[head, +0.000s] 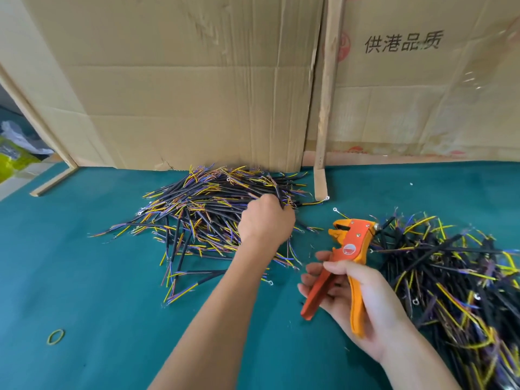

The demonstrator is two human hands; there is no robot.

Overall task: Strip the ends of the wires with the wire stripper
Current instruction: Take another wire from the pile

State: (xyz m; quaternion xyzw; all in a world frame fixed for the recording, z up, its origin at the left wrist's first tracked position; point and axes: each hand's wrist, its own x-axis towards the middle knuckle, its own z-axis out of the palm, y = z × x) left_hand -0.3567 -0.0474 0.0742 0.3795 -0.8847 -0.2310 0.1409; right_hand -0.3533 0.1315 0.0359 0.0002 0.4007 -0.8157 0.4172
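1. Left hand (266, 220) is reaching into the left pile (208, 215) at 12 o'clock, fingers curled round a black wire (279, 196) near the top.
2. Right hand (351, 299) at 4 o'clock grips the stripper (347, 249) loosely, handles spread, jaws apart.
3. Risk imo: the wires are tangled, so pulling one could drag neighbours out and scatter the pile.
4. Right pile (455, 277) sits just beside the stripper and could snag it. Cardboard (183, 80) stands behind, rubber band (55, 336) on the desk (84, 277) at 8 o'clock.
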